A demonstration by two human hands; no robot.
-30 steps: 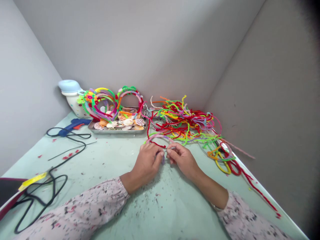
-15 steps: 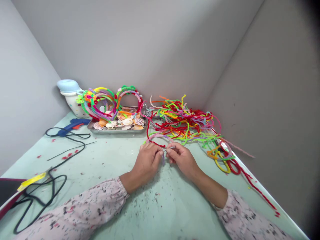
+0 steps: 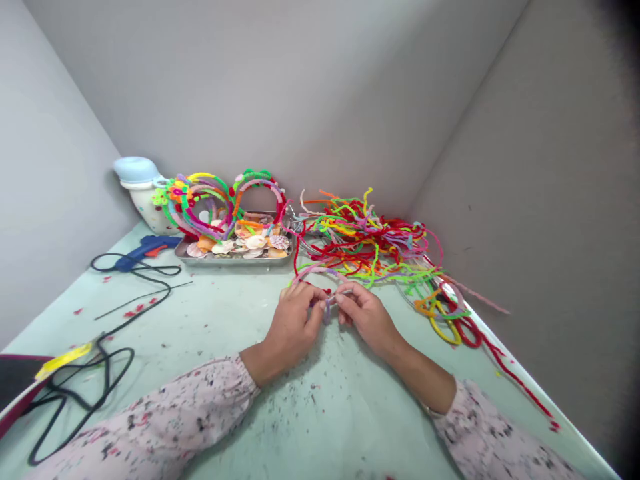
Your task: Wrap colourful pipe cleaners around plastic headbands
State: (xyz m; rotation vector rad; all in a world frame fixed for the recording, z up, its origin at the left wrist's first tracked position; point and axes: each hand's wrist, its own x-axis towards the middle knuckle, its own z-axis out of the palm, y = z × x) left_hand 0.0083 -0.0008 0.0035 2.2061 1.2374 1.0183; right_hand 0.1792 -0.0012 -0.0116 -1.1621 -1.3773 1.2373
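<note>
Purple strand point(image 3: 327, 312), that's what we have at our fingertips, right in front of us near the middle, just over the tabletop. Our left hand point(image 3: 295, 323) pinches it, thumb closed against forefinger, the other fingers curled under; our right hand point(image 3: 367, 317) faces it with an equally tight pinch on the pale end. Fingertips nearly meet, and we'd judge that's so a thin, bendy thing stays controlled over a short stretch. Forearms in flowered sleeves point(image 3: 175, 417) lie low on both sides, probably for steadiness. Just past the knuckles arcs a pink band point(image 3: 316, 269); whether it joins the strand, we can't tell, our fingers cover the spot. Look at the pale green tabletop point(image 3: 380, 400): dark specks peppered below our hands, red scraps point(image 3: 137, 310) off left, and a black cord point(image 3: 107, 373) looping about near a blue glue gun point(image 3: 133, 257), well apart from our fingers, perhaps for safety. Farther back on the right sprawls a tangled heap of fuzzy stems point(image 3: 365, 233), seemingly within easy reach; leftward, a metal tray point(image 3: 237, 263) carries shells point(image 3: 255, 242), with colourful hoops point(image 3: 207, 177) propped upright there, maybe to save their shape. Beyond stands a blue-lidded bottle point(image 3: 145, 203), and plain grey walls point(image 3: 280, 87) box us in.
</note>
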